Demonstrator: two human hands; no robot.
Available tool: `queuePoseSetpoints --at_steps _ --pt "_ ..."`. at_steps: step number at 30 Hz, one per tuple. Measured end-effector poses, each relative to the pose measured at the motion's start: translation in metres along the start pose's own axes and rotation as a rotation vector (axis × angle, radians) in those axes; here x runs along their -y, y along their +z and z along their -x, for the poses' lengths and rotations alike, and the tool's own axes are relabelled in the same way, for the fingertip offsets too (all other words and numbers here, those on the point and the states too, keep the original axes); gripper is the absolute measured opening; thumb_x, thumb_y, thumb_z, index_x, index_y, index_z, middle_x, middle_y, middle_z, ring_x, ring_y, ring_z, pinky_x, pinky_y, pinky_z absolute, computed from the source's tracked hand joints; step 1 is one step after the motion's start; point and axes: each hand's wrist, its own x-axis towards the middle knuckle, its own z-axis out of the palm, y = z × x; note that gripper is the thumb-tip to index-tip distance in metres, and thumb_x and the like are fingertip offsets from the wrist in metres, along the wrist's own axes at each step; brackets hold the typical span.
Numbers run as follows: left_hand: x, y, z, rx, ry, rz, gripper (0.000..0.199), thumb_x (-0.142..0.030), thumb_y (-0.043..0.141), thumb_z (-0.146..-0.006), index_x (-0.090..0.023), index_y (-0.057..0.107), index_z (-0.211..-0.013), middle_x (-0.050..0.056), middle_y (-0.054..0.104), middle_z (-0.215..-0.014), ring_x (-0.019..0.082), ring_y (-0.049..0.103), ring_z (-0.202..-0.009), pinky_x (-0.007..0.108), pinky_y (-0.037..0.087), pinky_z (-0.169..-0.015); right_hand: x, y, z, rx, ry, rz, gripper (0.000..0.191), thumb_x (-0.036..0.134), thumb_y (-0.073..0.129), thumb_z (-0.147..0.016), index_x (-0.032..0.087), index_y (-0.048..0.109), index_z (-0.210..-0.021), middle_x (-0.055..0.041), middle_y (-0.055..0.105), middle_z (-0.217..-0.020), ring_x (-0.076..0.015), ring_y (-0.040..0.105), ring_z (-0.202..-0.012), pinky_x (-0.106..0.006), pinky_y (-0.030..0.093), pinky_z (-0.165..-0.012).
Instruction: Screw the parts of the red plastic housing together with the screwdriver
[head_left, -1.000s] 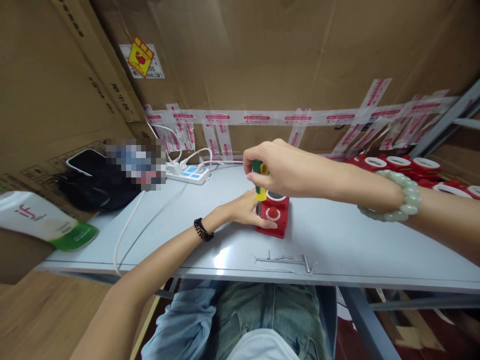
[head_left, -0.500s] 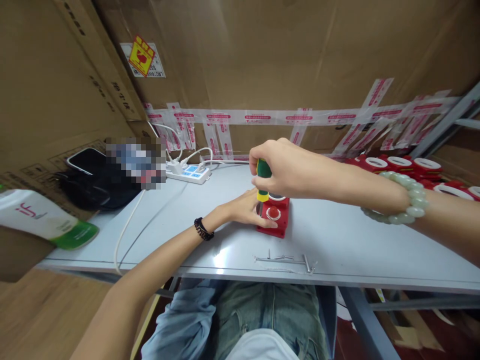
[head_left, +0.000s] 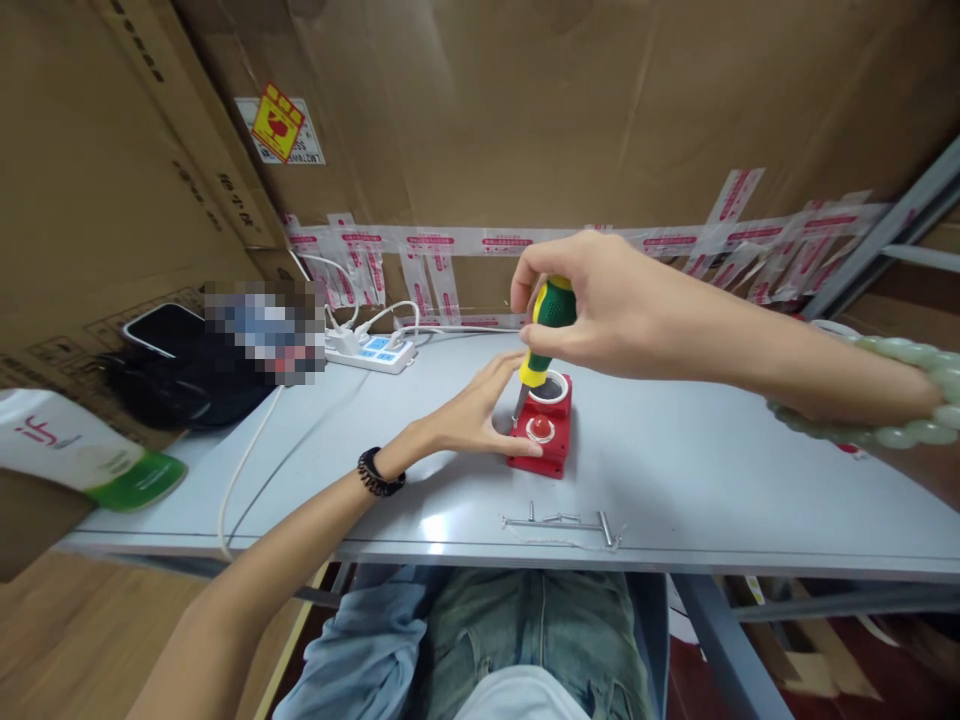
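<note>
A red device (head_left: 553, 458) with a white ring and a round red button lies on the grey table. My left hand (head_left: 474, 410) steadies its left side, thumb on the front part and fingers behind. Above it, my right hand (head_left: 574, 300) is closed round the green and yellow handle of a screwdriver (head_left: 553, 312). The screwdriver leans, its shaft pointing down at the device's left edge, where a small screw seems to stand. Whether the tip sits in the screw is too small to tell.
Several small screws (head_left: 561, 518) and a metal T-shaped bar (head_left: 604, 528) lie near the front edge of the table (head_left: 720, 520). A white power strip (head_left: 379, 352) with cables, a phone (head_left: 163, 330) on a black bag and a white-green tube (head_left: 82, 450) are at left.
The screwdriver has tilted, its handle moving right and up with my right hand, which has opened its grip somewhat. More of the device's white ring shows. The view has shifted slightly.
</note>
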Motion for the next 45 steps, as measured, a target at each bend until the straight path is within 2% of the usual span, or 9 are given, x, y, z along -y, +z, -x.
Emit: queuePoseSetpoints --at_steps 5,18,21,24,27,30,34,40,45 --pt "-0.018 -0.003 0.02 -0.111 0.067 -0.002 0.022 -0.042 0.066 -0.088 -0.02 0.064 -0.088 0.005 0.066 -0.095 0.02 0.06 -0.092 0.037 0.046 -0.089 -0.002 -0.005 0.011 -0.033 0.033 -0.022 0.012 0.024 0.062 -0.077 0.023 0.06 -0.089 -0.0044 0.065 -0.094 -0.0198 0.058 -0.084 -0.032 0.043 -0.062" --pt "-0.049 0.043 0.028 0.215 0.195 -0.438 0.028 -0.039 0.057 -0.095 -0.017 0.063 -0.08 0.005 0.065 -0.082 0.02 0.057 -0.082 0.033 0.038 -0.074 -0.033 -0.018 0.036 -0.16 0.232 -0.037 0.013 0.032 0.064 -0.077 0.026 0.065 -0.088 -0.0002 0.061 -0.065 -0.0154 0.052 -0.055 -0.032 0.036 -0.05" --pt "-0.046 0.042 0.028 0.14 0.179 -0.395 0.026 -0.038 0.055 -0.095 -0.018 0.061 -0.081 0.005 0.064 -0.084 0.02 0.057 -0.081 0.033 0.04 -0.074 -0.044 -0.016 0.044 -0.173 0.254 -0.069 0.014 0.035 0.064 -0.077 0.027 0.062 -0.088 0.0001 0.061 -0.066 -0.0168 0.054 -0.056 -0.034 0.039 -0.053" --pt "-0.044 0.036 0.026 -0.114 0.025 -0.326 0.02 -0.038 0.056 -0.091 -0.018 0.058 -0.091 0.008 0.06 -0.093 0.023 0.056 -0.087 0.037 0.045 -0.078 -0.057 -0.011 0.053 -0.252 0.285 -0.078 0.012 0.037 0.061 -0.08 0.028 0.058 -0.088 -0.0008 0.061 -0.066 -0.0168 0.054 -0.058 -0.035 0.041 -0.059" --pt "-0.041 0.036 0.018 -0.254 -0.155 -0.23 0.055 -0.05 0.066 -0.08 -0.016 0.048 -0.12 0.015 0.055 -0.117 0.03 0.054 -0.109 0.045 0.047 -0.093 -0.081 0.006 0.058 -0.422 0.319 -0.042 0.015 0.04 0.06 -0.081 0.027 0.057 -0.087 -0.0039 0.063 -0.073 -0.0185 0.055 -0.063 -0.036 0.042 -0.064" --pt "-0.037 0.045 0.007 -0.178 -0.278 -0.174 0.103 -0.063 0.073 -0.068 -0.014 0.024 -0.144 0.024 0.039 -0.143 0.041 0.042 -0.131 0.057 0.039 -0.105 -0.111 0.038 0.054 -0.556 0.337 -0.017 0.016 0.039 0.059 -0.081 0.024 0.059 -0.086 -0.007 0.067 -0.083 -0.0214 0.06 -0.073 -0.036 0.045 -0.072" --pt "-0.031 0.049 -0.001 -0.113 -0.332 -0.155 0.108 -0.053 0.074 -0.068 -0.012 0.016 -0.149 0.025 0.045 -0.14 0.041 0.046 -0.128 0.057 0.041 -0.104 -0.14 0.086 0.045 -0.653 0.391 -0.065 0.013 0.034 0.064 -0.077 0.022 0.059 -0.077 -0.0034 0.067 -0.072 -0.0194 0.061 -0.066 -0.033 0.045 -0.067" --pt "-0.013 0.015 0.009 0.04 -0.341 -0.173 0.093 -0.031 0.068 -0.066 -0.019 0.026 -0.148 0.014 0.059 -0.123 0.035 0.059 -0.106 0.053 0.048 -0.092 -0.144 0.114 0.052 -0.437 0.301 -0.115 0.011 0.03 0.064 -0.077 0.02 0.063 -0.082 -0.0054 0.071 -0.082 -0.0203 0.065 -0.075 -0.033 0.047 -0.073" --pt "0.003 -0.001 0.013 0.12 -0.244 -0.085 0.085 -0.037 0.068 -0.072 -0.025 0.029 -0.146 0.011 0.057 -0.128 0.032 0.058 -0.111 0.05 0.046 -0.097 -0.148 0.124 0.063 -0.017 0.241 -0.139 0.025 0.028 0.06 -0.08 0.02 0.065 -0.103 -0.0073 0.073 -0.1 -0.0196 0.066 -0.082 -0.03 0.048 -0.072"
